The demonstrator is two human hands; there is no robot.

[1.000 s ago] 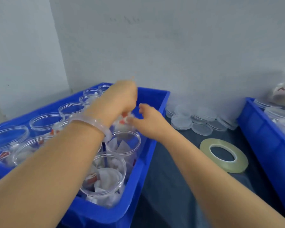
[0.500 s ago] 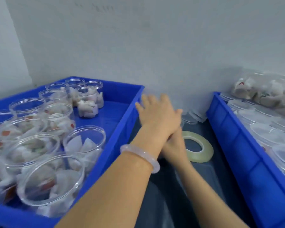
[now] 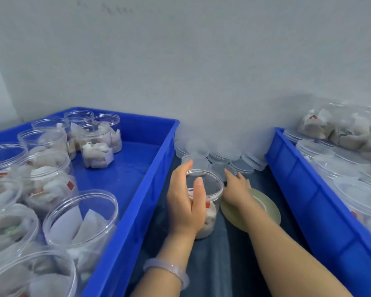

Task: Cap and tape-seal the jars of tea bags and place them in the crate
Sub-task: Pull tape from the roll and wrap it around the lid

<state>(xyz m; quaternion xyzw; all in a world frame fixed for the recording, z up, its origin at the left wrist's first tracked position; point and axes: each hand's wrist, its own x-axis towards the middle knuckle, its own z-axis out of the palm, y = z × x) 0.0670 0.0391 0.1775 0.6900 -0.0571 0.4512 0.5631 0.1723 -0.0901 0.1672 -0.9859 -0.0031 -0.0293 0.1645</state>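
Note:
An uncapped clear jar of tea bags [image 3: 211, 207] stands on the dark table between two blue crates. My left hand [image 3: 183, 203] grips it from the left, thumb on the near side of the rim and fingers behind. My right hand [image 3: 237, 188] lies just right of the jar with fingers stretched toward a pile of clear lids [image 3: 223, 154] against the wall; its fingertips reach the nearest lid [image 3: 220, 168]. Beneath my right wrist lies a roll of clear tape [image 3: 268, 211], flat on the table. The left crate [image 3: 137, 196] holds several open jars of tea bags [image 3: 79, 219].
The right blue crate [image 3: 298, 189] holds capped jars [image 3: 315, 147], with a clear bag of tea bags [image 3: 341, 127] lying on top. A grey wall closes the back. The strip of table between the crates is narrow.
Both hands came out of the left crate with a jar. It now stands on the table in my left hand, and my right hand has stretched toward the lids.

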